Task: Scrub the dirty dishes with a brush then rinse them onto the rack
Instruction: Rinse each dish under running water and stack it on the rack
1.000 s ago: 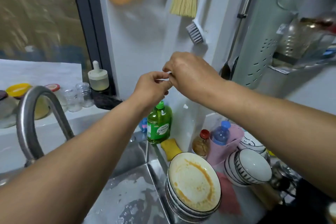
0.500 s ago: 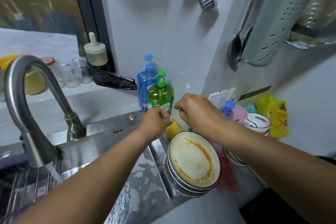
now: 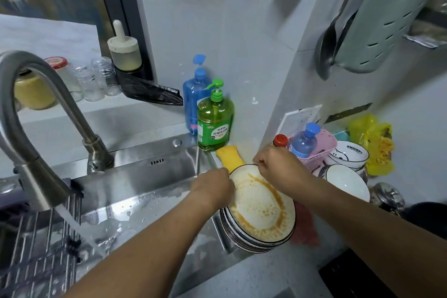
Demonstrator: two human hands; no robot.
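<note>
top dirty plate (image 3: 262, 208) of the stack by the sink's (image 3: 145, 176) right edge gripped at its left rim by left hand (image 3: 212, 189), far rim pinched by right hand (image 3: 278, 164), tap (image 3: 36, 113) running at left, green soap bottle (image 3: 215, 121) behind

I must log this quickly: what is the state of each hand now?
Left hand: grips the rim of the top dirty plate.
Right hand: grips the same plate's far rim.

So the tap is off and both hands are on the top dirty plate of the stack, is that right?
Not quite: the head view shows the tap running, with water pouring into the sink. Both the left hand and right hand are on the top dirty plate of the stack.
</note>
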